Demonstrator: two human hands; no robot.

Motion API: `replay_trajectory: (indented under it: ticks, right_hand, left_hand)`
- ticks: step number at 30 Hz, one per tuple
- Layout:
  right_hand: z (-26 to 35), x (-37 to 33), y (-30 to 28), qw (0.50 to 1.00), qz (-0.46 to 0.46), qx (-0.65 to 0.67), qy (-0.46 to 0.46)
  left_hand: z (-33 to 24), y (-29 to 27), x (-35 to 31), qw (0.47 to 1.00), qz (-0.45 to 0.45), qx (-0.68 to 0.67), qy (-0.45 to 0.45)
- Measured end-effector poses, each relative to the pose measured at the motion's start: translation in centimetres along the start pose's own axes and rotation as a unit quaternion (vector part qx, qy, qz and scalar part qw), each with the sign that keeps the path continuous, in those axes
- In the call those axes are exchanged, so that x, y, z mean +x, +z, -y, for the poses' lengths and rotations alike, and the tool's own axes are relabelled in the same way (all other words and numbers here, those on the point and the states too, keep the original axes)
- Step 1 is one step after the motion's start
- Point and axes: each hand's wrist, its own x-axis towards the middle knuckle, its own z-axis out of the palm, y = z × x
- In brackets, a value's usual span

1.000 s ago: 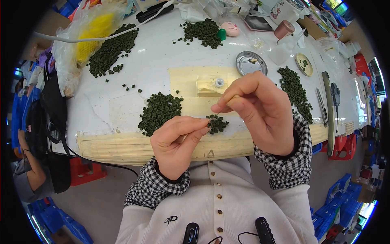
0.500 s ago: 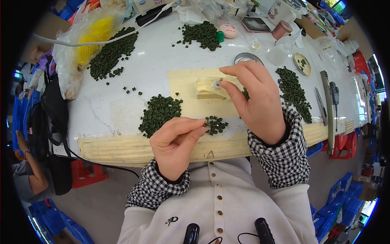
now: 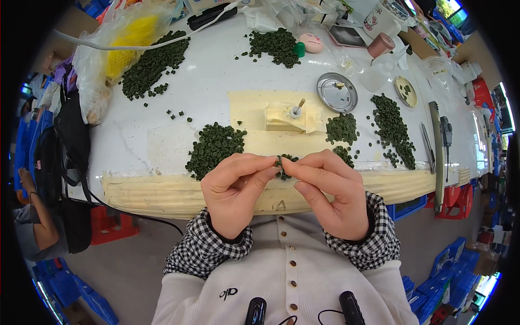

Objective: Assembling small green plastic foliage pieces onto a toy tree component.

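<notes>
My left hand (image 3: 234, 189) is closed in a pinch on a small dark green disc-like piece (image 3: 279, 161) above the table's front edge. The index fingertip of my right hand (image 3: 336, 197) touches or nearly touches that piece; its thumb stays apart from the index tip. Several similar green pieces lie just behind the fingertips, partly hidden. To the left spreads a pile of green pieces (image 3: 216, 147). Farther back, a small pot (image 3: 296, 111) with a thin stick in it sits in a tape-covered block (image 3: 276, 120). Flatter green pieces (image 3: 342, 128) lie right of the block.
More green piles lie at the far left (image 3: 154, 62), at the back (image 3: 275, 46) and on the right (image 3: 391, 127). A round metal lid (image 3: 337, 92) lies behind the block. Tweezers (image 3: 428, 143) rest at right. A white cable (image 3: 146, 47) crosses the back left.
My right hand has come from beside the small pot down and toward me, to the piece in my left hand. The pot, stick and metal lid are now uncovered. My left hand stays put.
</notes>
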Motion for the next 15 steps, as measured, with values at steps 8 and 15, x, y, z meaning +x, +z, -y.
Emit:
replay_trajectory:
  ticks: [8,15]
  right_hand:
    - [-0.8,-0.6,0.2,1.000,0.005,0.028,0.004]
    - [-1.3,-1.0,-1.7,0.997,-0.062,-0.005,0.038]
  left_hand:
    - [-0.1,0.1,0.2,0.999,0.022,0.028,0.024]
    - [-2.1,-1.6,0.7,0.974,0.056,0.220,0.028]
